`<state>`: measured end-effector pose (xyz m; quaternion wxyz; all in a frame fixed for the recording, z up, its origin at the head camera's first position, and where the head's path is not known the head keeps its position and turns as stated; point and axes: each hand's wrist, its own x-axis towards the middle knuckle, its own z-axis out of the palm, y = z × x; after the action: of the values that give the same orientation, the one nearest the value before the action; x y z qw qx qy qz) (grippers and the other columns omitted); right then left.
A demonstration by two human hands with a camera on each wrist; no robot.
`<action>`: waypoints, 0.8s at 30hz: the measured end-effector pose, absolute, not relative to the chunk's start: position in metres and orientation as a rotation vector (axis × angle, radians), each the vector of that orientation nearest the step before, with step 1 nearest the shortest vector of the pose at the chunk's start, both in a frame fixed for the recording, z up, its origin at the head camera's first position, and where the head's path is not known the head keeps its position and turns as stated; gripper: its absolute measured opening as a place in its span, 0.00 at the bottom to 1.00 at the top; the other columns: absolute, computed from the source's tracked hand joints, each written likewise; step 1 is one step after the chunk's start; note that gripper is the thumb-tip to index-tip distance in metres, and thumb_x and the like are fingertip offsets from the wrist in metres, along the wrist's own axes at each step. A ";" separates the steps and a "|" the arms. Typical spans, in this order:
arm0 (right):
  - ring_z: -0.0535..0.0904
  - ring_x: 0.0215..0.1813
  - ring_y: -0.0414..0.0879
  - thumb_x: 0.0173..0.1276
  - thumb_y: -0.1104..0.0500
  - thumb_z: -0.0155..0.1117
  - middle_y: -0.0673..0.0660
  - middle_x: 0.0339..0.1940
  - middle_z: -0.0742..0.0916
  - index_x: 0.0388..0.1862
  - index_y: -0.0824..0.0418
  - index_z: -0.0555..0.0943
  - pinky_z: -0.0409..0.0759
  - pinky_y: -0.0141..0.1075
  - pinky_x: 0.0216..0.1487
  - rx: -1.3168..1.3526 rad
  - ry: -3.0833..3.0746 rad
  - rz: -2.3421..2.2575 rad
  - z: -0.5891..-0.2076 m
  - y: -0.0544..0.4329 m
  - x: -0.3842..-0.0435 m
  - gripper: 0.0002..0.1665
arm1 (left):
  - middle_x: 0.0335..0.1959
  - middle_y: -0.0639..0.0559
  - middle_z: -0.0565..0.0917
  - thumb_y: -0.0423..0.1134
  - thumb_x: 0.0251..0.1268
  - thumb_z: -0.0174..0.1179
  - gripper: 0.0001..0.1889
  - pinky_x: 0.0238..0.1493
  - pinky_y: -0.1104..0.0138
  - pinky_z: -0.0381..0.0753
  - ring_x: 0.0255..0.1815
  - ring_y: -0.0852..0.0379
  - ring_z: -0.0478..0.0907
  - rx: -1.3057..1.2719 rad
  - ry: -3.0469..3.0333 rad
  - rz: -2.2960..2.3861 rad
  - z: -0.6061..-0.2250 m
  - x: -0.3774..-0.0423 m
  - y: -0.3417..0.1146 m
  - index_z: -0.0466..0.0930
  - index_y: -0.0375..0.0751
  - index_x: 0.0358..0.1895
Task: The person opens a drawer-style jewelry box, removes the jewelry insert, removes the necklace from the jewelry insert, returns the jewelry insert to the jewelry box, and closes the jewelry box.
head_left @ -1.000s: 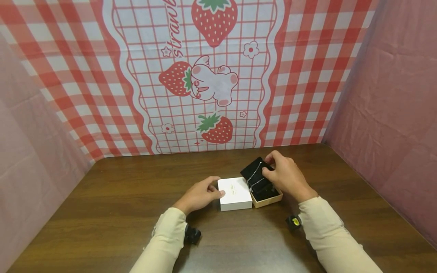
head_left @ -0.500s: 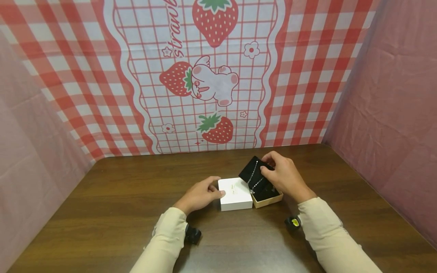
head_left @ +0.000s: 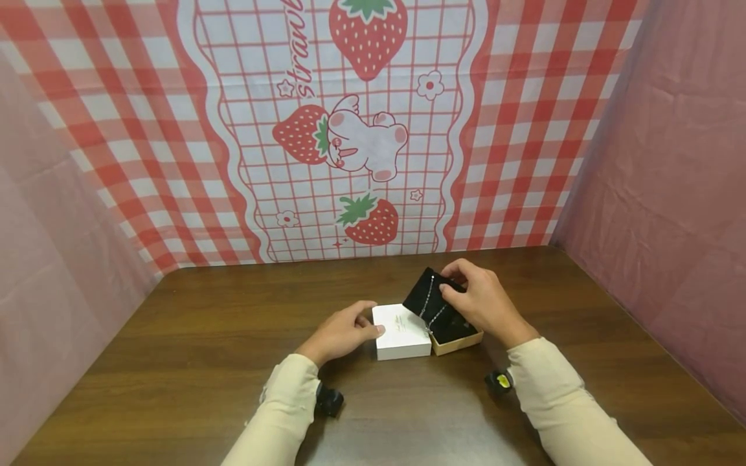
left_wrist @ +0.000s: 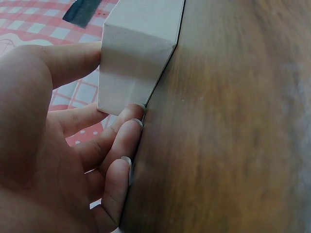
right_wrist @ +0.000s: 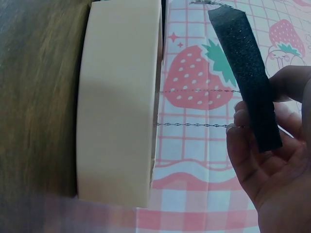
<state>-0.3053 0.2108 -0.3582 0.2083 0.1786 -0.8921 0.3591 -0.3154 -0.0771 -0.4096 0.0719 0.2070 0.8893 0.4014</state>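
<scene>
A white jewelry box (head_left: 402, 333) with small gold lettering lies on the table. My left hand (head_left: 342, 331) grips its left side, thumb on top and a finger at the far corner; in the left wrist view other fingers rest by the tabletop. Against its right side stands a tan box tray (head_left: 460, 343) with a black interior. Above that tray my right hand (head_left: 488, 303) pinches a tilted black pad (head_left: 416, 295) between thumb and fingers. A fine silver chain necklace (head_left: 430, 294) hangs on the pad; two strands (right_wrist: 194, 124) stretch towards the tray in the right wrist view.
The dark wooden table (head_left: 192, 362) ends at a red checked strawberry cloth (head_left: 373, 142) behind the boxes. Pink curtains (head_left: 664, 194) flank both sides. A small black wrist camera (head_left: 329, 401) sits under each sleeve.
My right hand has shifted slightly left with the black pad, which now overlaps the white box's far right corner more. The left hand and both boxes have stayed put.
</scene>
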 end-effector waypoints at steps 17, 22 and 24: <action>0.82 0.34 0.47 0.64 0.66 0.69 0.56 0.39 0.87 0.46 0.62 0.81 0.82 0.41 0.36 0.616 -2.416 1.034 -0.355 0.204 -0.302 0.12 | 0.40 0.55 0.83 0.57 0.66 0.62 0.34 0.46 0.57 0.76 0.41 0.58 0.78 0.628 2.689 1.207 -0.410 -0.315 -0.077 0.71 0.46 0.71; 0.82 0.39 0.48 0.63 0.67 0.70 0.57 0.40 0.87 0.46 0.63 0.81 0.82 0.45 0.40 0.636 -2.391 1.024 -0.356 0.201 -0.302 0.13 | 0.42 0.54 0.83 0.58 0.68 0.60 0.35 0.49 0.55 0.76 0.44 0.56 0.80 0.587 2.693 1.216 -0.410 -0.315 -0.077 0.67 0.46 0.73; 0.82 0.39 0.48 0.62 0.67 0.70 0.57 0.40 0.87 0.46 0.63 0.81 0.82 0.46 0.41 0.641 -2.387 1.020 -0.356 0.200 -0.303 0.13 | 0.42 0.53 0.83 0.58 0.69 0.59 0.35 0.50 0.54 0.76 0.46 0.55 0.80 0.560 2.701 1.228 -0.410 -0.315 -0.076 0.66 0.45 0.74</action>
<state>-0.3025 0.2003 -0.3563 0.2318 0.2331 -0.8684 0.3711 -0.3149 -0.0762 -0.4101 0.0609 0.1850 0.8929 0.4059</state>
